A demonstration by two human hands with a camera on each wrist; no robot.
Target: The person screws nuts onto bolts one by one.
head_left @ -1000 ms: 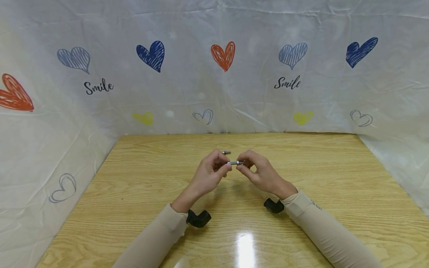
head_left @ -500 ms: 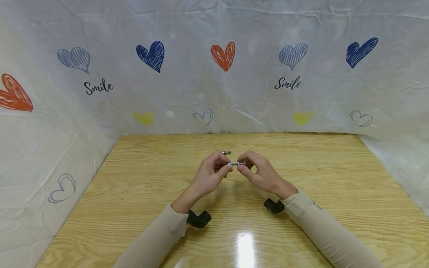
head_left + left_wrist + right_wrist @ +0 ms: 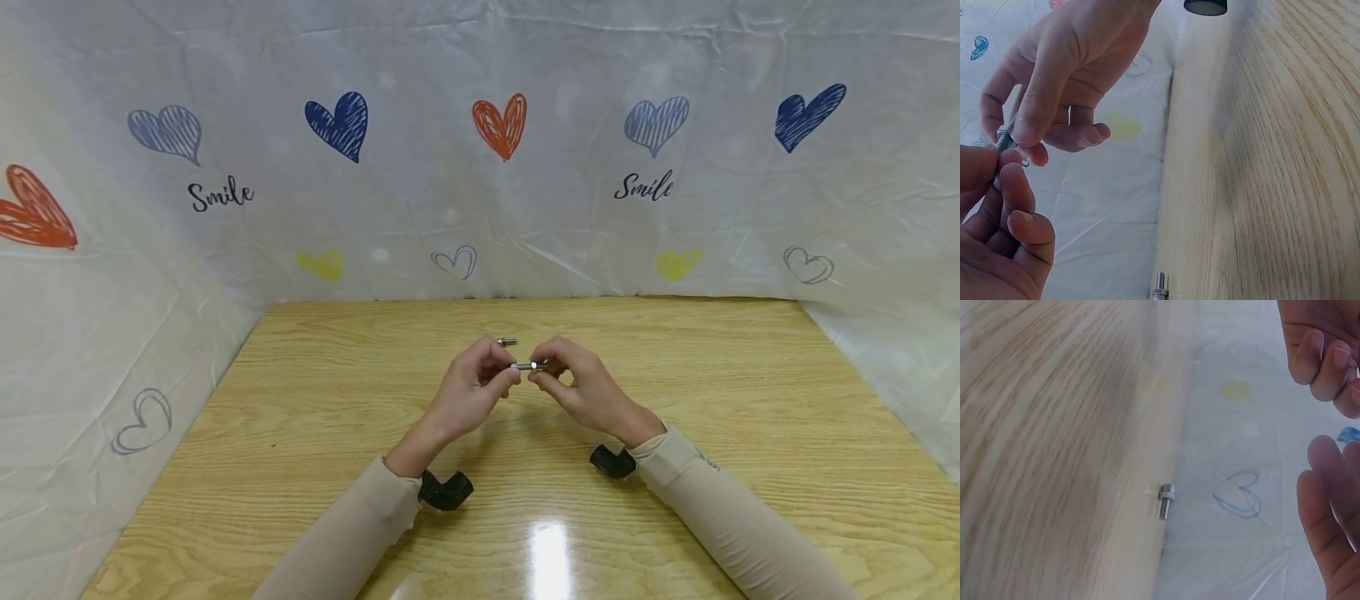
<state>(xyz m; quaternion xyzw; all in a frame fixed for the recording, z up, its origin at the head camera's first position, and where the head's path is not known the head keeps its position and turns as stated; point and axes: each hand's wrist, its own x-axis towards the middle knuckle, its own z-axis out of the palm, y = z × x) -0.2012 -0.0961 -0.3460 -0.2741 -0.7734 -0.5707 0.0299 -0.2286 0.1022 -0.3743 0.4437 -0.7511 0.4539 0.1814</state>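
Two beige sleeves (image 3: 337,533) came in from the near side, with black wrist devices (image 3: 447,492) at their cuffs. Beyond them, above the wood-grain counter (image 3: 300,392), the left hand (image 3: 467,389) pinched the left end of a slim metal bolt (image 3: 522,366) between thumb and forefinger. The right hand (image 3: 592,396) had its thumb on the near side and its forefinger on the far side of the bolt's right end, curled about it by the small nut (image 3: 533,366); its other fingers were bent in. The bolt lay nearly level from left to right, bare across the gap between the hands. It was probably light, stiff and hard to damage, though metal so small could slip or roll in the fingers; its left end and the flats of the nut seemed the best holds. Farther off, a second metal piece (image 3: 509,342) lay on the counter, before a heart-printed cloth (image 3: 420,192).
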